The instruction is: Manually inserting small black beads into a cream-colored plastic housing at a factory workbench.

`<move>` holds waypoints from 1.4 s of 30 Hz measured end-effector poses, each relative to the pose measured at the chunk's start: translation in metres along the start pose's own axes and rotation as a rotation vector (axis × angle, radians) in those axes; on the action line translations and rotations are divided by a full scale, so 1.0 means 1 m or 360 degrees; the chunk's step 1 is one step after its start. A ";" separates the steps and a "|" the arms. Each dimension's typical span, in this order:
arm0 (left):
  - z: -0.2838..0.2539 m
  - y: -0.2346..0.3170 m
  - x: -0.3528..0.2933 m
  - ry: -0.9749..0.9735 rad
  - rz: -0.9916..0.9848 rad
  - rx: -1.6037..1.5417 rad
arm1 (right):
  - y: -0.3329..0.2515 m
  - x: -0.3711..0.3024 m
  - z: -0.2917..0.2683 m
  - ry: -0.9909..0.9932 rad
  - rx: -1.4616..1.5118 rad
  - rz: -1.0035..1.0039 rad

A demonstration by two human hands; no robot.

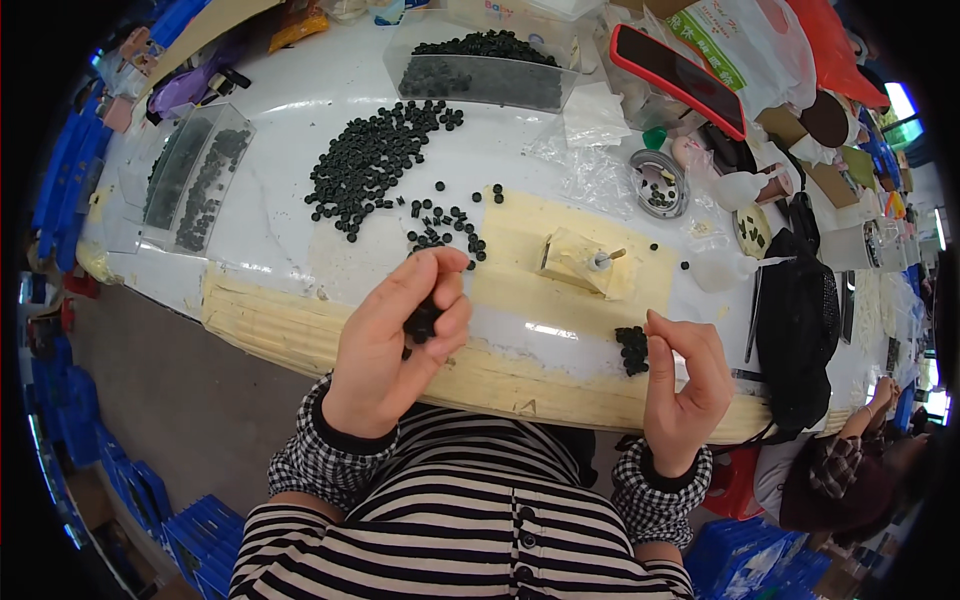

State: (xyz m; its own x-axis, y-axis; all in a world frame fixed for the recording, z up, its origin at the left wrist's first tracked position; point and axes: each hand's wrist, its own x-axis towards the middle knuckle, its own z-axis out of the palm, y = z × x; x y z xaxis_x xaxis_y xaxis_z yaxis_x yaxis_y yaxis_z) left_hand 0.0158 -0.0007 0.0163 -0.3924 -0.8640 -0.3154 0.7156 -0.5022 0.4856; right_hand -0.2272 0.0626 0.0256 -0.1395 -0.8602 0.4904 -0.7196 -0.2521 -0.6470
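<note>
My left hand [395,335] is curled, palm up, around several small black round parts [424,318] at the table's near edge. Just beyond its fingertips lie more loose black round parts [445,228]. My right hand [688,378] is closed, with thumb and index finger pinched together. Whether anything tiny sits in that pinch is hidden. Touching or just left of these fingertips is a small cluster of dark pieces [632,350]. Between and beyond my hands stands a block wrapped in cream tape [585,266], with a short metal pin [608,259] sticking out of it.
A large heap of black round parts [370,165] spreads behind my left hand. Clear bins [480,85] at the back and left hold more. At right are a round metal tin [660,184], a red-cased phone [680,80], a squeeze bottle [722,268] and a black bag [795,335].
</note>
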 end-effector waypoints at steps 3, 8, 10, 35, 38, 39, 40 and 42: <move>0.011 -0.008 -0.002 0.0033 -0.0270 -0.0119 | -0.009 0.000 0.009 -0.0077 0.0016 -0.0055; 0.011 -0.023 0.001 -0.0121 -0.0422 -0.0246 | -0.015 0.003 0.027 -0.0199 0.0030 -0.0314; 0.011 -0.026 0.002 -0.0172 -0.0478 -0.0257 | -0.016 0.003 0.032 -0.0212 0.0020 -0.0392; 0.004 -0.038 0.003 -0.0133 -0.0602 0.0120 | -0.020 0.000 0.042 -0.0166 0.0258 -0.0152; -0.003 -0.040 0.005 -0.0306 -0.0470 0.0181 | -0.019 0.001 0.044 -0.0131 0.0266 -0.0192; -0.001 -0.039 0.005 -0.0260 -0.0460 0.0187 | -0.020 0.001 0.044 -0.0126 0.0267 -0.0202; 0.003 -0.038 0.004 -0.0214 -0.0450 0.0193 | -0.020 0.001 0.043 -0.0121 0.0267 -0.0213; 0.005 -0.037 0.003 -0.0165 -0.0435 0.0175 | -0.018 0.001 0.045 -0.0105 0.0264 -0.0220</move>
State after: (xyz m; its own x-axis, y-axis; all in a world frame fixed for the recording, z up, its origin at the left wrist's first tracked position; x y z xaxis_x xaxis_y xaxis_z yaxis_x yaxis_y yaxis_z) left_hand -0.0149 0.0147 0.0014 -0.6227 -0.6925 -0.3644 0.5107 -0.7125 0.4813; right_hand -0.1836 0.0469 0.0115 0.0017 -0.8382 0.5453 -0.6061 -0.4346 -0.6661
